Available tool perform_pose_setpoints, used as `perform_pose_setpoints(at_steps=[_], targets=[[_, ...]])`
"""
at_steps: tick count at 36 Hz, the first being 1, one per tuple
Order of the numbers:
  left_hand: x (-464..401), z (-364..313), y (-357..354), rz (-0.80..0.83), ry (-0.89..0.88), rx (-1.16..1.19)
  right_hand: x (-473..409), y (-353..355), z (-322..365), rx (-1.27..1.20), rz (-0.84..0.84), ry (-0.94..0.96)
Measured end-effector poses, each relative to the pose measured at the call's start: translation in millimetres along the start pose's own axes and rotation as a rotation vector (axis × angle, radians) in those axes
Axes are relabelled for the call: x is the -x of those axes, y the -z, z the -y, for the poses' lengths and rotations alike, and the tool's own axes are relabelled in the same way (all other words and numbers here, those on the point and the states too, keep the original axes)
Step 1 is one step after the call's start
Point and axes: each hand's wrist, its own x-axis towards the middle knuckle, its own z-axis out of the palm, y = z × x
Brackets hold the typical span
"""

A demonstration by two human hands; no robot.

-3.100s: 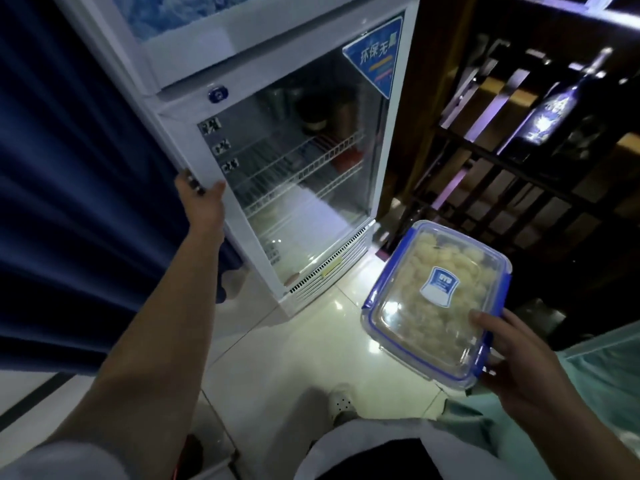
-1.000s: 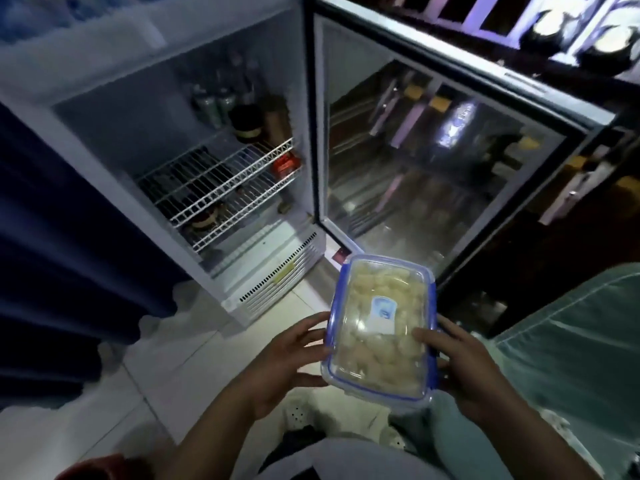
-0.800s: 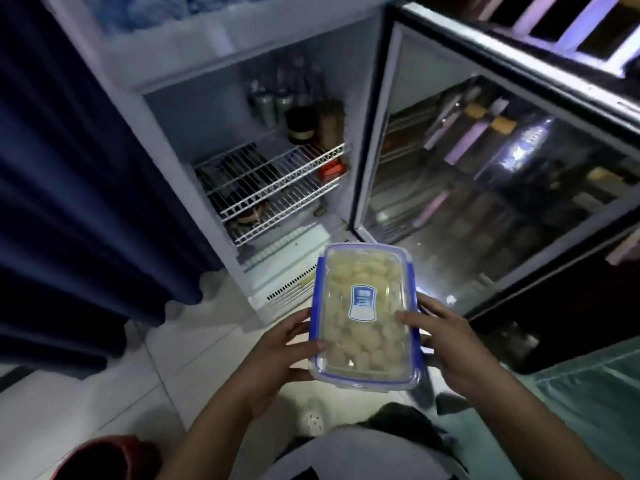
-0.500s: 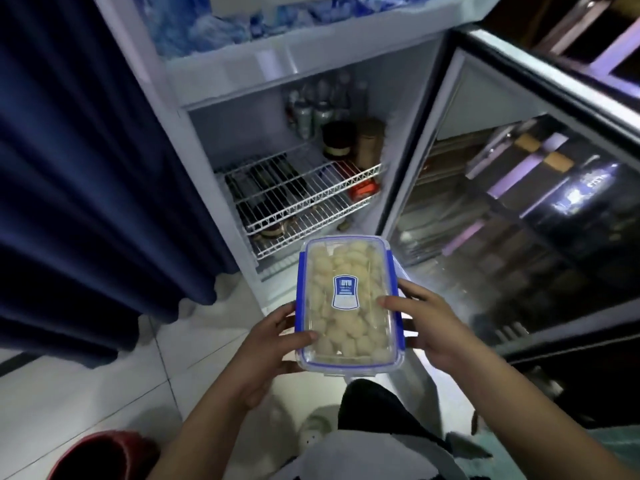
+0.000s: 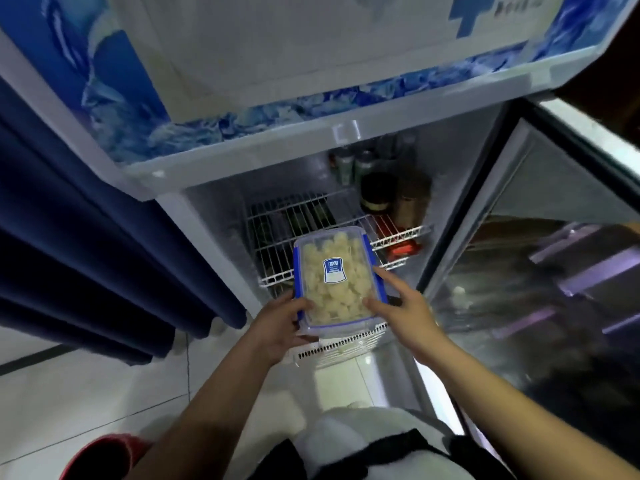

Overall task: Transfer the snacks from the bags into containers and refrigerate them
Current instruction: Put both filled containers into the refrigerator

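The box point(image 5: 337, 277), a clear lidded tub with blue clips and a blue-white label, is full of pale snacks point(image 5: 332, 292) and is held level in front of the open fridge point(image 5: 311, 140), its far end over the front edge of the wire shelf point(image 5: 311, 233). Half a second ago it was lower and clear of the shelf; now it has gone forward and up toward 12 o'clock. The left hand point(image 5: 277, 323) grips the near corner at 7 o'clock, thumb curled over the lid rim and fingers beneath. The right hand point(image 5: 403, 304) holds the 4 o'clock side, thumb across the lid and fingers along the blue clip. Both grips are closed on the box, as before.

On the shelf at 1 o'clock stand a dark jar point(image 5: 377, 192) and a brown jar point(image 5: 412, 199), with cans point(image 5: 353, 164) behind them. The glass door point(image 5: 540, 271) is swung open at 3 o'clock. A navy curtain point(image 5: 86, 254) hangs at 9 o'clock. The view has moved closer to the fridge, whose blue top panel now fills the upper frame.
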Motion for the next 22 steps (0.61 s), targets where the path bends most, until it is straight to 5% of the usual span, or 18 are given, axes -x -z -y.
perform_pose_setpoints(at_steps=[22], targets=[[-115, -29, -79, -0.190, 0.101, 0.127, -138, 59, -26, 0.515, 0.237, 0.114]])
